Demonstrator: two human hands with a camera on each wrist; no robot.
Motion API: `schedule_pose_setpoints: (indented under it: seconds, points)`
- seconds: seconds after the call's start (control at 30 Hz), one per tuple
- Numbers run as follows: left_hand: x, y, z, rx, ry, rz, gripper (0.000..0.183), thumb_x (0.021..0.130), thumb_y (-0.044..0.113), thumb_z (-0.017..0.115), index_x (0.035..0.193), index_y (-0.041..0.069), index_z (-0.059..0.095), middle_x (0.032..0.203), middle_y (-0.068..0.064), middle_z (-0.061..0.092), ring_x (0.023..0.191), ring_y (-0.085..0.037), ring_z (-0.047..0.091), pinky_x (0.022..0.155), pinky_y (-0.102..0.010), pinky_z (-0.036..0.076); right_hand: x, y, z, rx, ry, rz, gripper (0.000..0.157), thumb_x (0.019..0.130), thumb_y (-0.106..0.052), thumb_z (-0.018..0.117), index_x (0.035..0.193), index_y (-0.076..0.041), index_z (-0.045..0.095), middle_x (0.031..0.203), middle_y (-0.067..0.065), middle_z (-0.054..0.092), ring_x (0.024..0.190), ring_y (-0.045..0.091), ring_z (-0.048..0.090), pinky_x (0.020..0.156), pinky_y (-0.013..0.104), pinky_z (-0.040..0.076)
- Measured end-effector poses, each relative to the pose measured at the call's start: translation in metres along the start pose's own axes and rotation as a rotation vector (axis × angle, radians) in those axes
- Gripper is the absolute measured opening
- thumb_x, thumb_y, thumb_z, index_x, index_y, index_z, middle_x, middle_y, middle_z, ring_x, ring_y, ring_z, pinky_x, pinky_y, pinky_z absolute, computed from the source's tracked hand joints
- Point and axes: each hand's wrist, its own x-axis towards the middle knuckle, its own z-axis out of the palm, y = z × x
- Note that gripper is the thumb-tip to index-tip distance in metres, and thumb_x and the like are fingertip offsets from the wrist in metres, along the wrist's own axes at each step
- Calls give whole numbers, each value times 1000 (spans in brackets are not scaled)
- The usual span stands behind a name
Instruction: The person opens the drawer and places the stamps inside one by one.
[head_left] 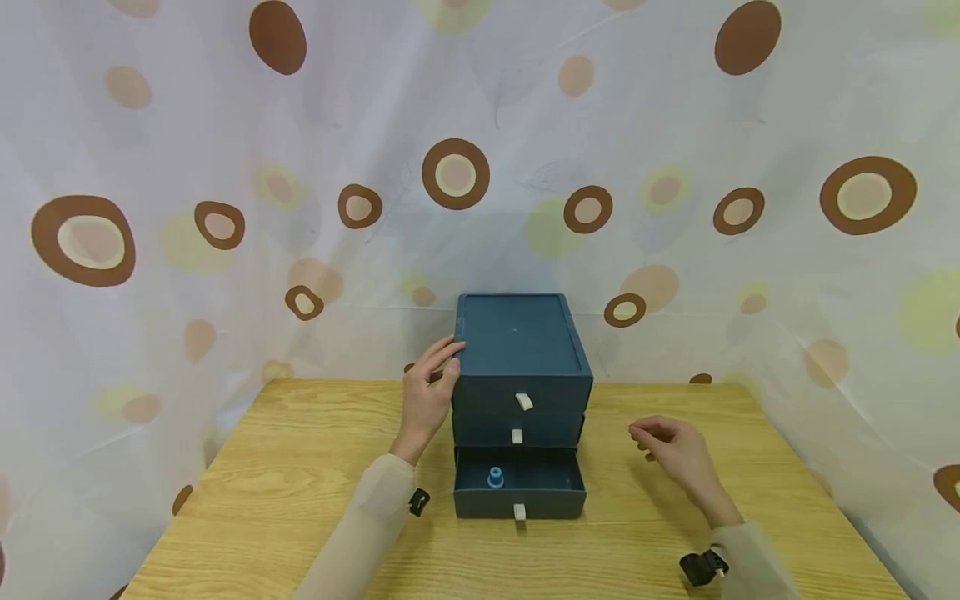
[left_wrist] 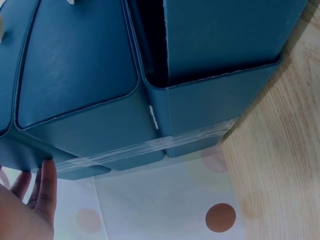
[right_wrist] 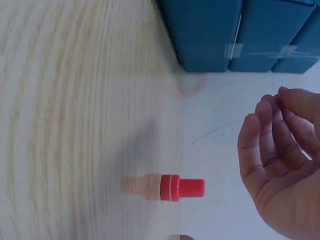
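A dark blue three-drawer cabinet (head_left: 517,333) stands on the table, its bottom drawer (head_left: 555,503) pulled out. Inside that drawer sits a small light-blue stepped piece (head_left: 496,477), wider at its base. My left hand (head_left: 427,400) rests its fingers against the cabinet's upper left side; the left wrist view shows those fingers (left_wrist: 48,187) along the side wall. To the right of the cabinet, my right hand (head_left: 678,458) hovers over the table, fingers loosely bent and thumb near the index finger, holding nothing. The right wrist view has a red stepped piece (right_wrist: 182,188) standing on the table below this hand.
White tabs (head_left: 520,512) hang on the drawer fronts. Clear tape (left_wrist: 165,144) runs across the cabinet's side. Behind the wooden table (head_left: 300,467) hangs a white curtain (head_left: 517,100) with brown and pale spots.
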Motion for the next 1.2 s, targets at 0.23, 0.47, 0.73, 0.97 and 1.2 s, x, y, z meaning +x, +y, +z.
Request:
schedule_pose_setpoints:
  seconds: [0.23, 0.47, 0.73, 0.97, 1.2]
  points:
    - [0, 0, -2, 10, -10, 12, 31, 100, 8, 53, 126, -5, 63, 140, -26, 52, 126, -39, 54, 92, -56, 51, 2, 6, -16, -1, 44, 50, 40, 97, -34, 62, 118, -1, 68, 109, 20, 69, 85, 14, 68, 73, 33, 59]
    - [-1, -1, -1, 18, -5, 1, 31, 99, 9, 53, 126, -4, 64, 140, -24, 53, 126, -38, 55, 92, -53, 52, 3, 14, -29, 29, 98, 89, 42, 98, -30, 61, 123, 3, 65, 110, 9, 71, 84, -4, 63, 72, 31, 59]
    - [0, -1, 0, 13, 1, 18, 31, 99, 9, 54, 125, -4, 64, 139, -25, 54, 125, -38, 56, 90, -54, 53, 6, 20, -43, 62, 116, 122, 47, 98, -33, 60, 127, 5, 62, 98, -22, 64, 83, -11, 59, 74, 29, 59]
    - [0, -1, 0, 13, 3, 17, 31, 99, 10, 54, 125, -4, 64, 139, -25, 54, 125, -38, 56, 90, -54, 53, 9, 29, -49, 67, 126, 132, 45, 98, -29, 61, 126, 6, 61, 96, -26, 62, 83, -14, 57, 73, 24, 58]
    - [0, -1, 1, 10, 7, 19, 31, 100, 10, 54, 126, -4, 64, 140, -26, 53, 125, -39, 55, 90, -56, 52, 10, 37, -47, 70, -31, 137, 46, 100, -19, 58, 133, 12, 53, 132, 30, 56, 88, -11, 60, 81, 32, 58]
